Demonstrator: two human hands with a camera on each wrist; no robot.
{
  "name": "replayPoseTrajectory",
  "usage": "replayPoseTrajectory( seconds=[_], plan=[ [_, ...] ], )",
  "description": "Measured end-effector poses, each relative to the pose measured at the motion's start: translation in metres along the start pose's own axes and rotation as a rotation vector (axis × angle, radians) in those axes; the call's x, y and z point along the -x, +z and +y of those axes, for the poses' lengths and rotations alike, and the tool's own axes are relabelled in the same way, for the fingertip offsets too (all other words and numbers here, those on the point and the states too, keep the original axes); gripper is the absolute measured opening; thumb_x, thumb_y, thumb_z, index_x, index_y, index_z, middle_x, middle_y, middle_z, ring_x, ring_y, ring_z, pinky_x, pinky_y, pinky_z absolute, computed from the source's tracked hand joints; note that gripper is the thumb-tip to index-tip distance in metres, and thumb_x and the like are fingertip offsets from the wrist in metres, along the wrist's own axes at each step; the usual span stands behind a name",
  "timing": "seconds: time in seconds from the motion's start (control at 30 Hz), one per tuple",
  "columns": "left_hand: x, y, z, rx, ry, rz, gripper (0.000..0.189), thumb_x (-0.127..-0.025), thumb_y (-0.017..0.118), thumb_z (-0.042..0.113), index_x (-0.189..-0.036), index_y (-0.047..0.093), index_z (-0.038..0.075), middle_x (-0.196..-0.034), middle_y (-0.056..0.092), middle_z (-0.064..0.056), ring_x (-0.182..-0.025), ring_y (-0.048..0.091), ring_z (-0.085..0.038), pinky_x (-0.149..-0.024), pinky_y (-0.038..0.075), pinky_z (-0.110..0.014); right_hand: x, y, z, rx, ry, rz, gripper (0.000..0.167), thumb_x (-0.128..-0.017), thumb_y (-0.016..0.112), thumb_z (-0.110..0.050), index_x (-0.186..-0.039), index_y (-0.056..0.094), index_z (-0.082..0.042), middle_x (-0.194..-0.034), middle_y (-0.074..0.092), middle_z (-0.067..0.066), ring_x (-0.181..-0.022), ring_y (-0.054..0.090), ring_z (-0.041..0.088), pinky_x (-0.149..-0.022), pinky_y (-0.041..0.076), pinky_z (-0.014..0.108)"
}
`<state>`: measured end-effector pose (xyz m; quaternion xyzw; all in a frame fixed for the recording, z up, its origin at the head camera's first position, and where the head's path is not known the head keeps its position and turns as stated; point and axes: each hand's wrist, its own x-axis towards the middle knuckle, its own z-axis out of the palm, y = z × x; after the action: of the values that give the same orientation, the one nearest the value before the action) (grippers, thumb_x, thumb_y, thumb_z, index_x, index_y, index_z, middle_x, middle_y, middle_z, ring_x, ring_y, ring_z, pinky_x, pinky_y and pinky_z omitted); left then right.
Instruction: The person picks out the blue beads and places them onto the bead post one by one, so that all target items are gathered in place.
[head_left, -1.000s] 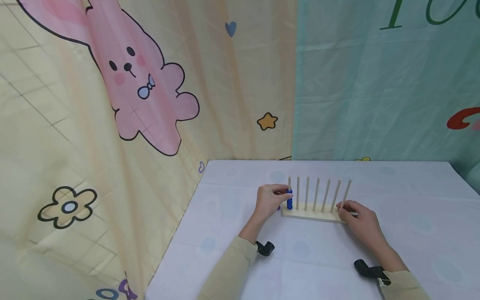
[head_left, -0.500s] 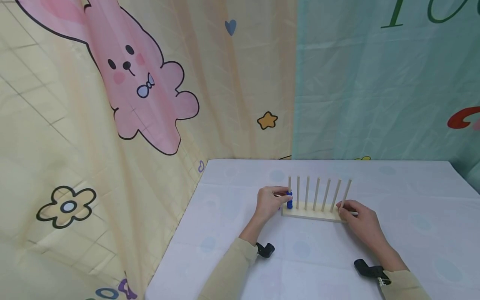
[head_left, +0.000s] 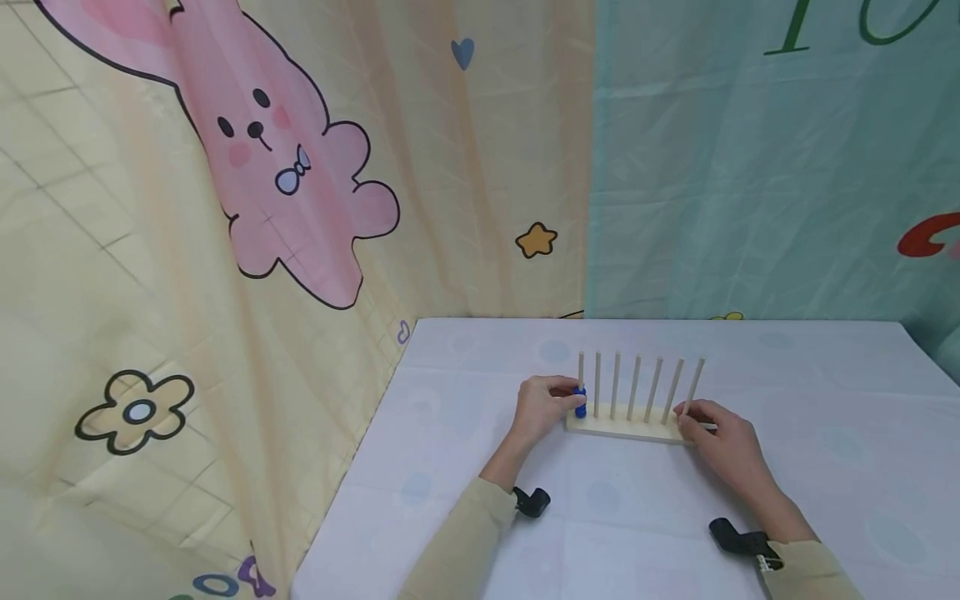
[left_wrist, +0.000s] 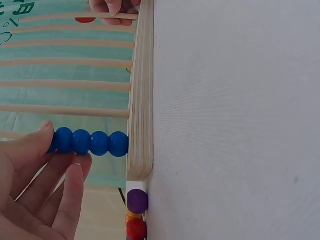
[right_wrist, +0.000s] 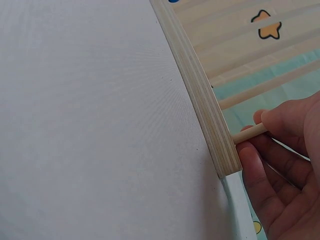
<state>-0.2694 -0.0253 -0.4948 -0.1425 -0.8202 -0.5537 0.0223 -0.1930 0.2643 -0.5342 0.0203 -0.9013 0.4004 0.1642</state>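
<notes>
Lowered a little since the earlier frame, with topmost of blue beads in thumb-and-finger pinch of left hand. Stacked directly below that pinch, along the upright leftmost peg, to the wooden base. Well apart from right hand, gripping the rightmost peg.

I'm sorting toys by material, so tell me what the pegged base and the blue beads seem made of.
The base: apparently unpainted plywood, with thin parallel layers showing along its edge. The blue beads: smooth, evenly colored, perhaps plastic or painted wood; no grain shows.
</notes>
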Motion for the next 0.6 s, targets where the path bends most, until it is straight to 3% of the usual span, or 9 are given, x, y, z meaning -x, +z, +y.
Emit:
replayPoseTrajectory(
  seconds=[0.17,0.33,0.6],
  plan=[
    [0.0005,0.0001,0.0011,-0.005,-0.018,-0.018,0.027,-0.085,0.083,0.017,-0.111,0.078,0.010,-0.097,0.075,0.000,-0.086,0.067,-0.005,-0.073,0.056,-0.022,-0.0002,-0.0005,0.0010,-0.003,0.006,-0.003,0.024,-0.104,0.058,-0.029,-0.112,0.068,-0.009,-0.112,0.069,0.016,-0.110,0.061,0.037,-0.086,0.052,0.058],
    [0.0001,-0.0003,0.0024,-0.028,-0.037,-0.041,0.028,-0.086,0.082,0.018,-0.112,0.078,0.011,-0.103,0.075,0.000,-0.088,0.067,-0.004,-0.073,0.056,-0.021,-0.0003,-0.0008,0.0014,-0.006,0.009,-0.008,0.024,-0.104,0.058,-0.029,-0.113,0.067,-0.009,-0.112,0.069,0.017,-0.110,0.060,0.038,-0.086,0.051,0.059],
    [-0.0019,-0.0037,0.0033,-0.070,-0.015,-0.065,0.037,-0.084,0.083,0.015,-0.120,0.075,0.012,-0.098,0.073,0.003,-0.084,0.066,-0.003,-0.071,0.055,-0.021,-0.0002,-0.0020,-0.0010,-0.007,0.007,-0.010,0.023,-0.103,0.058,-0.026,-0.113,0.067,-0.008,-0.112,0.068,0.018,-0.110,0.060,0.038,-0.086,0.051,0.059]
  ],
)
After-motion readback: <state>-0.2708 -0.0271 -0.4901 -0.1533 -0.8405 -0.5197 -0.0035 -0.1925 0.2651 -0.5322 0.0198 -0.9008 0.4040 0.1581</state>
